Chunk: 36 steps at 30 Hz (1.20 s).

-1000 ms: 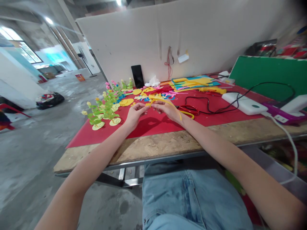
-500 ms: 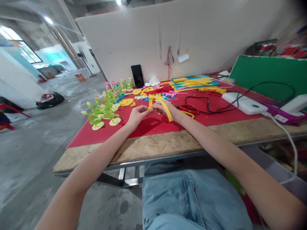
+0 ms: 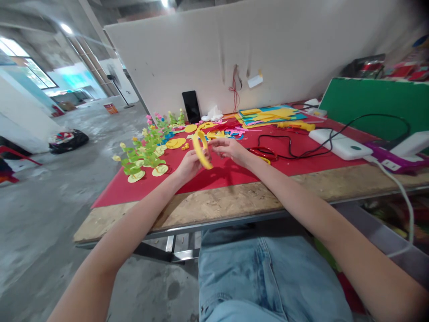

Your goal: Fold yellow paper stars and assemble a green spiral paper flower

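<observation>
Over the red mat (image 3: 214,176), my left hand (image 3: 189,164) is closed on a curved yellow foam strip (image 3: 202,150) that arcs up and over its fingers. My right hand (image 3: 230,150) hovers just right of the strip, fingers curled and pinched near its upper end; whether it touches the strip is unclear. Both hands float a little above the table's middle.
Green foam plants on pale discs (image 3: 142,156) stand at the left of the mat. Coloured foam scraps (image 3: 221,130), red-handled scissors (image 3: 264,153), a black cable (image 3: 301,152), a white power bank (image 3: 342,145), stacked foam sheets (image 3: 268,115) and a green board (image 3: 372,105) lie behind and right. A black phone (image 3: 191,106) leans on the white panel.
The yellow strip swung from hanging at the right hand's side to the left, now curving over my left hand. My right hand let its lower part go and rose slightly.
</observation>
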Available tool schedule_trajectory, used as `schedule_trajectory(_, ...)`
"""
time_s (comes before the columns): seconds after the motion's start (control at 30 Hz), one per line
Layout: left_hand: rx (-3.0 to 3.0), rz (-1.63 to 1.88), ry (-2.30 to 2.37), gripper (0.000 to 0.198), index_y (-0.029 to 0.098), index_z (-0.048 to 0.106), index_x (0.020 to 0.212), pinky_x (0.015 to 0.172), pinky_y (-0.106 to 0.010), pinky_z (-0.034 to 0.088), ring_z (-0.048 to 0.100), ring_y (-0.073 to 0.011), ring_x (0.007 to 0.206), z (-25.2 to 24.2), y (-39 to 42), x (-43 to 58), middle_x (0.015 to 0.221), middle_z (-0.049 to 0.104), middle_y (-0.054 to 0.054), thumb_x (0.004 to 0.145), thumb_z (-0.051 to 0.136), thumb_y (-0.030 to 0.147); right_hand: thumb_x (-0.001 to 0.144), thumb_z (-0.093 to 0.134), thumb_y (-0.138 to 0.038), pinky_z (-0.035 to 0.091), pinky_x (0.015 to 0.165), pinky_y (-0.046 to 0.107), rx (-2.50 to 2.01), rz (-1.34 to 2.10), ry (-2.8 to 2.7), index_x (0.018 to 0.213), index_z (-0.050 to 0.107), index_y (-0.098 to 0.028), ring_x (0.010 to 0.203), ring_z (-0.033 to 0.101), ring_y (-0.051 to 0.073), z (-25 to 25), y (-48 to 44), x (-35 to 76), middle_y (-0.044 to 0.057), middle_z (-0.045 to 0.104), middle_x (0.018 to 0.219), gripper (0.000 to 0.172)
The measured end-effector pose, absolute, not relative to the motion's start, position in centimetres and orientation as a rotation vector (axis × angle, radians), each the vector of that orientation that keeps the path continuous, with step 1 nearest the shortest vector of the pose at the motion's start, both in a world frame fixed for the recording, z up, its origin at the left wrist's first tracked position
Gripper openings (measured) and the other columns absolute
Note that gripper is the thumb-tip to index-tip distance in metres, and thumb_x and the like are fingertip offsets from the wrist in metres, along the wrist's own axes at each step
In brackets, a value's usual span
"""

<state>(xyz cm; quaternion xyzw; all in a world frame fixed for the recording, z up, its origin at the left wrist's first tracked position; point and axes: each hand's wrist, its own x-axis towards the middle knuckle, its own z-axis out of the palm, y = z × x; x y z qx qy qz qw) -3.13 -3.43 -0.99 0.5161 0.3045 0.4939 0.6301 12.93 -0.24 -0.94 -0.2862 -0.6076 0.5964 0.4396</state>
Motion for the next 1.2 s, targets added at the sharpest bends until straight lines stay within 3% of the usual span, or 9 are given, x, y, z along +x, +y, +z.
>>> schedule_trajectory(0.13,1.218,1.015,0.556,0.021,0.014,0.056,0.060,0.058,-0.023,0.041,0.047,-0.0088,0.057,-0.5,-4.1,-3.3,0.057,0.045,0.001,0.061,0.071,0.028,0.061,0.067,-0.018,0.040,0.055,0.017,-0.531,1.520,-1.595,0.093,0.063,-0.016,0.064,0.052,0.006,-1.1,-0.2,12.9,-0.001,0.060,0.077,0.032)
schedule_trajectory(0.33,1.249,0.889,0.530,0.028,0.016,0.054,0.057,0.057,-0.028,0.039,0.043,-0.0111,0.054,-0.3,-4.4,-3.6,0.052,0.037,0.002,0.058,0.073,0.036,0.057,0.069,-0.016,0.043,0.068,0.021,-0.503,1.563,-1.611,0.076,0.065,-0.013,0.071,0.056,0.009,-0.3,-1.0,13.0,0.000,0.064,0.074,0.020)
schedule_trajectory(0.5,1.251,0.832,0.545,0.030,0.015,0.054,0.057,0.055,-0.028,0.040,0.043,-0.0105,0.052,-0.5,-4.3,-3.5,0.050,0.038,0.002,0.057,0.073,0.038,0.057,0.071,-0.021,0.042,0.062,0.021,-0.528,1.559,-1.648,0.073,0.064,-0.012,0.063,0.055,0.008,-0.2,-1.2,13.1,0.000,0.063,0.067,0.020)
schedule_trajectory(0.67,1.325,0.861,0.565,0.030,0.014,0.059,0.065,0.058,-0.025,0.043,0.051,-0.0111,0.059,-1.4,-3.8,-3.5,0.060,0.050,-0.001,0.066,0.067,0.042,0.063,0.067,-0.028,0.037,0.056,0.020,-0.491,1.526,-1.712,0.071,0.062,-0.012,0.058,0.052,0.007,-0.3,-1.1,13.1,0.000,0.061,0.062,0.019)
schedule_trajectory(0.77,1.387,0.964,0.657,0.030,0.015,0.060,0.072,0.059,-0.023,0.044,0.052,-0.0108,0.063,-1.6,-3.7,-3.4,0.068,0.054,-0.001,0.069,0.063,0.044,0.063,0.066,-0.028,0.034,0.053,0.019,-0.520,1.488,-1.673,0.070,0.062,-0.011,0.053,0.048,0.005,-0.5,-0.7,13.1,-0.002,0.057,0.058,0.018)
schedule_trajectory(0.97,1.472,1.221,0.834,0.031,0.016,0.054,0.059,0.056,-0.020,0.042,0.047,-0.0081,0.056,-1.8,-3.2,-3.4,0.060,0.050,0.001,0.075,0.057,0.043,0.063,0.065,-0.030,0.029,0.048,0.018,-0.660,1.396,-1.587,0.070,0.060,-0.011,0.049,0.041,0.003,-0.8,-0.2,13.0,-0.005,0.049,0.053,0.021)
schedule_trajectory(1.2,1.461,1.329,0.823,0.027,0.015,0.061,0.071,0.061,-0.025,0.047,0.057,-0.0123,0.062,-2.0,-2.6,-3.4,0.064,0.061,-0.002,0.075,0.055,0.041,0.063,0.064,-0.031,0.028,0.045,0.019,-0.711,1.272,-1.586,0.066,0.058,-0.010,0.044,0.040,0.004,-0.6,-0.4,12.8,-0.004,0.049,0.048,0.022)
